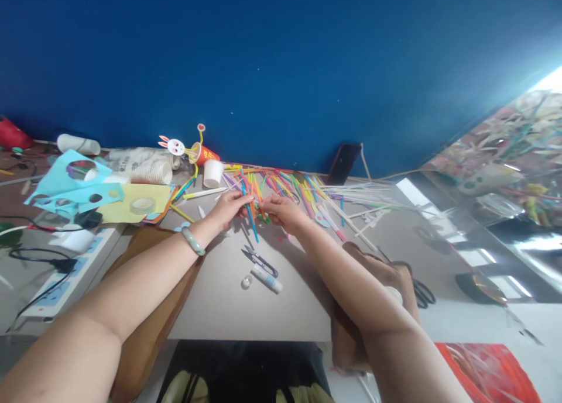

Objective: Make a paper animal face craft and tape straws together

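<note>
A thin blue straw-like stick (252, 223) slants between the hands over the grey table. My left hand (232, 209), with a pale bangle (193, 241) at the wrist, is closed on this blue stick between thumb and fingers. Close beside it, my right hand (283, 211) is closed in a pinch; whatever lies in its fingertips is too small to make out. Below the hands lie thread snips (260, 260), a white glue tube (266, 278) and a small clear round piece (246, 282). Many coloured sticks (302, 186) spread behind the hands.
At the left are cut blue paper (72, 183), yellow paper (118, 207), a tape roll (143, 205), stacked paper cups (149, 172) and a power strip (72, 280). A white cup (213, 174) and a rabbit-decorated red cup (204, 154) stand behind. A phone (343, 164) leans on the wall.
</note>
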Motion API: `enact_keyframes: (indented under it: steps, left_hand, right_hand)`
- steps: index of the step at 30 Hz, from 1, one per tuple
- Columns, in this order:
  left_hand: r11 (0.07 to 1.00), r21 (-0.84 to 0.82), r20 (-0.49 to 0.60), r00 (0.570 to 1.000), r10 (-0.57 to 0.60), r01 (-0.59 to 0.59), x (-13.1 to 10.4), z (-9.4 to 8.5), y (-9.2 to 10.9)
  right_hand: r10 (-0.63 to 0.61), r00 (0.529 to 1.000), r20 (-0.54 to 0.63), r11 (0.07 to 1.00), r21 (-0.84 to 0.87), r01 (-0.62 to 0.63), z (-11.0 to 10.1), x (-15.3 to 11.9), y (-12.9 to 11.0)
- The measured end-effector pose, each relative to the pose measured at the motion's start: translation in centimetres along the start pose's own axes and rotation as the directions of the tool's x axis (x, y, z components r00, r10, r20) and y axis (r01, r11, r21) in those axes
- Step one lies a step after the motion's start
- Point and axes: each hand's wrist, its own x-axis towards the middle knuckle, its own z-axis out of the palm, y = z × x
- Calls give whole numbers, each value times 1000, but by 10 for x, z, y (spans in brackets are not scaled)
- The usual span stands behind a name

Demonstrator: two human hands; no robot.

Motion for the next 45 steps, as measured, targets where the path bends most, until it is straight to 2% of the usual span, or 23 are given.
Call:
enact_keyframes:
  steps: [5,11,16,25,30,34,38,43,45]
  left_hand:
    - [1000,15,15,1000,-19,19,0,0,-1]
    - [999,10,55,997,-50,49,-6,1,7]
    - [998,8,100,993,-58,58,-5,1,5]
    - [999,28,162,987,-21,16,-3,-2,-3]
    - [998,52,175,984,15,-25,-6,0,1]
    - [998,63,157,988,1,-11,-6,0,1]
    - [999,38,134,991,12,-18,-4,-2,-2]
    - [1000,-1,107,994,17,-17,1,-5,-6]
    - [1000,-11,102,995,16,-14,1,-5,-6]
  right_hand:
    - [9,1000,20,1000,21,-10,-2,-2,5]
    - [50,994,97,999,17,-52,0,-8,4]
    - [28,982,186,1000,-8,-27,2,-8,6]
    - [-6,984,176,997,-74,19,1,-9,6]
    - [-57,987,149,981,-176,83,4,-14,2]
    - [-41,988,149,975,-209,72,3,-17,-1]
    - [-48,994,98,984,-164,64,-2,-11,-1]
    - [-51,984,-173,995,-94,35,-8,-2,-2]
    - [-12,977,-215,998,-61,-1,-9,-1,-2]
